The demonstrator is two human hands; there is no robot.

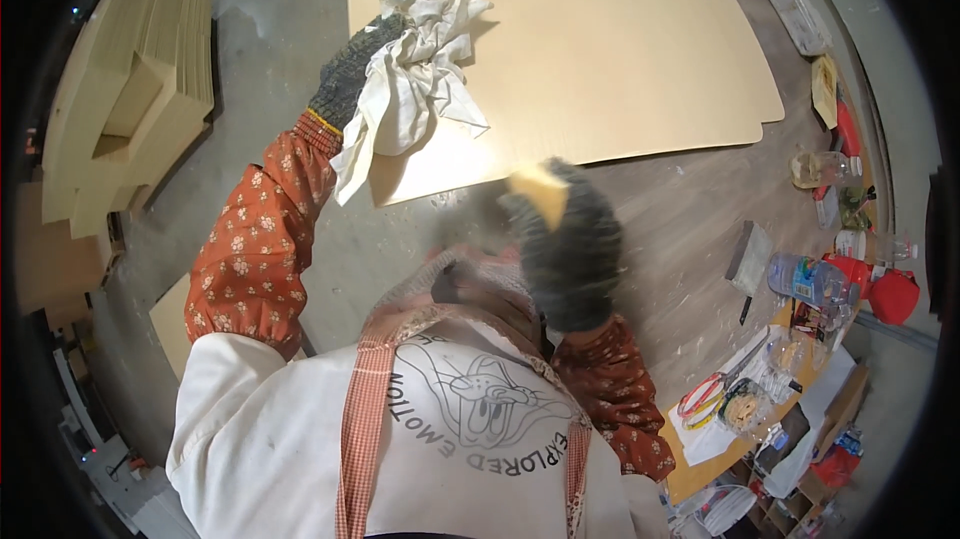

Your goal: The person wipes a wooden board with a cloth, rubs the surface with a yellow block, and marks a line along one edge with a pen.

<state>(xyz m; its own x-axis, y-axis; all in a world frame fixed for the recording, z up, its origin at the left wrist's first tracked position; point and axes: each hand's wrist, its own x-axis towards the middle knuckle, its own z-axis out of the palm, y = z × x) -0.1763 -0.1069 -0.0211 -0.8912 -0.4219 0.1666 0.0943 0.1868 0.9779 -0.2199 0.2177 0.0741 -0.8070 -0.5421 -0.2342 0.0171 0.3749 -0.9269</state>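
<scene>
Plywood-coloured board takes up the top of the view, lying flat on the grey floor, and both gloved hands are working at its near edge. Left hand is stretched way out and up, arm nearly straight, floral sleeve running from the shoulder to the yellow-trimmed cuff, with the dark knit glove curled around a bunched white rag. Fingers are closed on the cloth, which spills to the right of the glove and drapes onto the board, one tail hanging down past the board's near edge. Right hand is much closer to the body, elbow bent hard, forearm coming up from the lower right, glove a bit motion-blurred. It's pinching a small yellow sponge at the fingertips, and the block pokes up above the glove, right about at the board's near edge; can't tell if it's actually touching the wood. So the two hands are well apart, rag far up-left, sponge near and centre. Off to the right of the right hand there's a scraper on the floor and some plastic bottles on a cluttered low table. Left of the left arm sits a stack of cut boards.
</scene>
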